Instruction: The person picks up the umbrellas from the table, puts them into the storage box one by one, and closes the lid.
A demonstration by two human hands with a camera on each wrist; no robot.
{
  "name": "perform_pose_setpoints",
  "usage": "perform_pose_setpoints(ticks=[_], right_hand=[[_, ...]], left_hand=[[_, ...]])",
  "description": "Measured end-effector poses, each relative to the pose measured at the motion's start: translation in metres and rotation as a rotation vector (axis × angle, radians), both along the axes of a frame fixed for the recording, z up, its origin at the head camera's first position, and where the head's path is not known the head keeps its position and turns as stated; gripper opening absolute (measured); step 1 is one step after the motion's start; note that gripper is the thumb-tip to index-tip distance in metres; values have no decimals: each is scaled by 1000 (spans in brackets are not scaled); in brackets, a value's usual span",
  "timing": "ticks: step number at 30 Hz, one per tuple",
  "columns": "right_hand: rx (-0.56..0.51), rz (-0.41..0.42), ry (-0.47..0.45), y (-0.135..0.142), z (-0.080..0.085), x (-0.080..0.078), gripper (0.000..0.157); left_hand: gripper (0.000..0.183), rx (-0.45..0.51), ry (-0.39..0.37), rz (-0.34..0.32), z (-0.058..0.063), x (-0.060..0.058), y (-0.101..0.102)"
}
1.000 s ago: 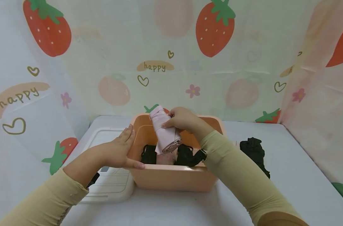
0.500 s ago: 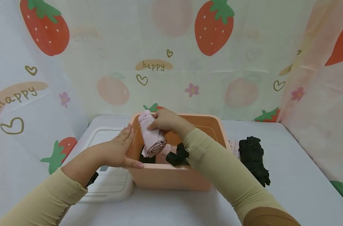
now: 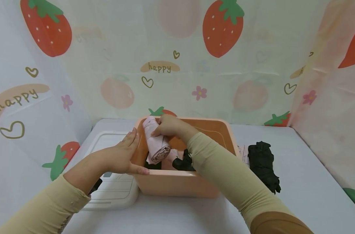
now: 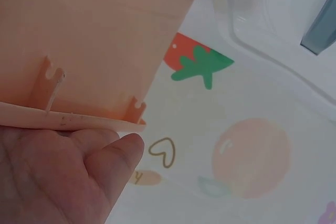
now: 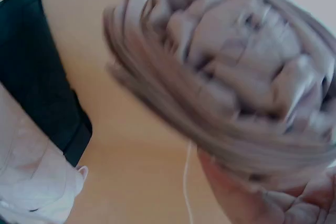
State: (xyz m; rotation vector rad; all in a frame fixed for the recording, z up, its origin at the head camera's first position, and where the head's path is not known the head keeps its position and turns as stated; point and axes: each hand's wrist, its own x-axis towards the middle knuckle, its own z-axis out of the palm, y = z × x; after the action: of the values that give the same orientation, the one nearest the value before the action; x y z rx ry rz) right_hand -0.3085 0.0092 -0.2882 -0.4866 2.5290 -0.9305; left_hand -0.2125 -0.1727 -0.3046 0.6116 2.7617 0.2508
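A pink rolled-up cloth (image 3: pixel 157 144) slants down into the left part of an orange plastic bin (image 3: pixel 180 186). My right hand (image 3: pixel 171 126) grips the roll from its right side, thumb on top. Its spiral end faces the camera in the right wrist view, slightly blurred. Under and beside it in the bin lie a black folded cloth (image 5: pixel 44 72) and a paler pink one (image 5: pixel 34 166). More black cloth (image 3: pixel 183 162) shows near my right sleeve. With fingers straight, my left hand (image 3: pixel 119 159) rests against the bin's left rim, its thumb along the front corner.
A white lid (image 3: pixel 116 191) lies flat left of the bin, partly behind my left forearm. To the right, a black cloth bundle (image 3: pixel 263 165) and some light pink cloth (image 3: pixel 243 153) lie on the white table. Strawberry-printed sheets surround the table.
My right hand has carried the pink roll left and lower, into the bin's left side, moving only slightly in the last half second. The left hand keeps its place on the rim.
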Motion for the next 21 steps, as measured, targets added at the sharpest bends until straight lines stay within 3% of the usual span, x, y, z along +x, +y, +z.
perform_pose_setpoints(ticks=[4, 11, 16, 21], right_hand=[[-1, -7, -1, -4, -1, 1, 26], [-121, -34, -97, -8, -2, 5, 28], [-131, 0, -146, -7, -4, 5, 28], [-61, 9, -267, 3, -8, 2, 55]], left_hand=[[132, 7, -7, 1, 3, 1, 1], [132, 9, -6, 2, 4, 2, 0], [132, 12, 6, -2, 2, 1, -1], [132, 21, 8, 6, 1, 1, 1]])
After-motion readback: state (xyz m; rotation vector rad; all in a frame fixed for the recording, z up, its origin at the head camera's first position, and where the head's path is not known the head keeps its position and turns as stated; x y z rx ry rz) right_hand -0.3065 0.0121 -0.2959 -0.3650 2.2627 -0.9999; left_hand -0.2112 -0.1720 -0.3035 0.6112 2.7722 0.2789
